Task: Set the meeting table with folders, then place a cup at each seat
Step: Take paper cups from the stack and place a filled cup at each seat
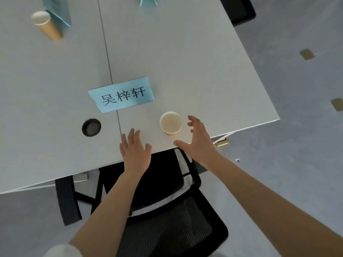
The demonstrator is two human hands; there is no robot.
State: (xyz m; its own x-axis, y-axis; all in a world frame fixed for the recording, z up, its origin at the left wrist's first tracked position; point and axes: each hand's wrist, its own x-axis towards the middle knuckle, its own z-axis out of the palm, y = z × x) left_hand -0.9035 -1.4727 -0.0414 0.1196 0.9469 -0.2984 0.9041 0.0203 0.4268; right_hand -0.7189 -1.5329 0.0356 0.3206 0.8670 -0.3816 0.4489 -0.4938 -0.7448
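Note:
A paper cup (pixel 171 122) stands upright on the grey meeting table (pixel 176 58), near its front edge, below and right of a blue name card (pixel 121 97) with black characters. My right hand (pixel 197 139) hovers just right of the cup, fingers spread and curved, not touching it. My left hand (pixel 134 149) lies flat with fingers apart at the table's front edge, left of the cup. A second paper cup (pixel 46 25) stands at the far left beside another blue card (pixel 56 9). No folders are in view.
A black mesh office chair (pixel 167 219) sits tucked under the table right below my arms. A round black cable hole (pixel 91 127) lies left of my left hand. A third blue card (pixel 148 1) and another dark chair (pixel 239 10) are at the far side.

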